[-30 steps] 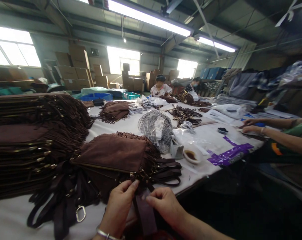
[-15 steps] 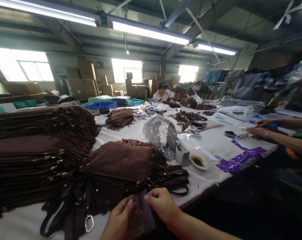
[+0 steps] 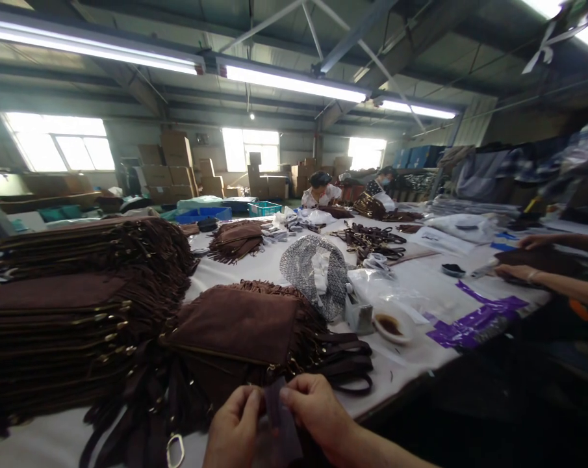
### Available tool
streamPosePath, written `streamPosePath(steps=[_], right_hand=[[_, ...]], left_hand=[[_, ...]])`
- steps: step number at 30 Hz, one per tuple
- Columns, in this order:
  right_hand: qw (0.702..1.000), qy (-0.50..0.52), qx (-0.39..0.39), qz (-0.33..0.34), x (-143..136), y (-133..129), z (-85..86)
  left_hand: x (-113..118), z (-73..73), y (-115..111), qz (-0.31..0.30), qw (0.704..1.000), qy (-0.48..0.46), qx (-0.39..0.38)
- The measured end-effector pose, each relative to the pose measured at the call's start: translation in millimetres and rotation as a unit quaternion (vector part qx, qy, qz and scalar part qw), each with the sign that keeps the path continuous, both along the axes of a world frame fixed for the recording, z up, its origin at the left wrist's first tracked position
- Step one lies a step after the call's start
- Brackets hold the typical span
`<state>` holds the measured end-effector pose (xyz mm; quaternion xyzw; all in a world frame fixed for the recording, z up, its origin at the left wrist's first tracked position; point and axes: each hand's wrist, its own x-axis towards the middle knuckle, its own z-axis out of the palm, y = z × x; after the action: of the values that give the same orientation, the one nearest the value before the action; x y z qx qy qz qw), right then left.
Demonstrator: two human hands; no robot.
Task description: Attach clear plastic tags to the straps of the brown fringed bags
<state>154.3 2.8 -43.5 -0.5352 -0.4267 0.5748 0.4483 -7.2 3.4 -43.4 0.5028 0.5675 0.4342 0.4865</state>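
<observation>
My left hand (image 3: 235, 422) and my right hand (image 3: 318, 409) are close together at the table's near edge. Both pinch a thin, translucent strip of plastic (image 3: 284, 426), which hangs down between them; its lower end is dark and hard to make out. Just beyond my fingers lies a small pile of brown fringed bags (image 3: 240, 322) with brass zippers. Dark straps (image 3: 345, 357) with metal clasps trail from it to the right. More straps, one with an oval metal ring (image 3: 175, 450), hang left of my left hand.
A tall stack of brown fringed bags (image 3: 54, 318) fills the left. Ahead are a patterned grey cloth (image 3: 294, 260), a small grey container (image 3: 359, 316), a dish of brown liquid (image 3: 390, 327) and purple plastic (image 3: 469, 325). At right, a co-worker's hands (image 3: 520, 272) handle dark brown material.
The view has tilted up slightly. My hands keep hold of the plastic, which now looks narrower between them. The co-worker's hands at right now have dark brown material under them.
</observation>
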Motion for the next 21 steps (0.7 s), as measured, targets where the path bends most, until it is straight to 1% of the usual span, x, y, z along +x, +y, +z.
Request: streamPosePath(steps=[2,4,6,8,10,14,18,21], right_hand=[[1.0,0.012,0.0,0.0,-1,0,1.1],[1.0,0.011,0.001,-0.003,-1,1,1.4],[1.0,0.002,0.001,-0.005,-2,1,1.5],[1.0,-0.003,0.004,-0.003,-2,1,1.9],[1.0,0.001,0.004,0.001,-3,0,2.7],[1.0,0.007,-0.013,0.009,-4,0,3.4],[1.0,-0.003,-0.023,0.012,-5,3,2.5],[0.999,-0.001,-0.036,0.008,-7,7,4.6]], left_hand=[[3,-7.9,-5,0.009,0.998,-0.06,-0.023],[6,-16.4,-11,0.011,0.994,-0.092,-0.06],[7,-21.6,-15,0.01,0.992,-0.091,-0.086],[7,-21.8,-16,0.014,0.995,-0.067,-0.075],[7,-17.9,-14,0.021,0.999,-0.03,-0.034],[6,-4.5,-9,0.028,0.998,0.051,0.029],[6,8.5,-3,0.03,0.991,0.121,0.058],[3,13.5,4,0.02,0.986,0.156,0.054]])
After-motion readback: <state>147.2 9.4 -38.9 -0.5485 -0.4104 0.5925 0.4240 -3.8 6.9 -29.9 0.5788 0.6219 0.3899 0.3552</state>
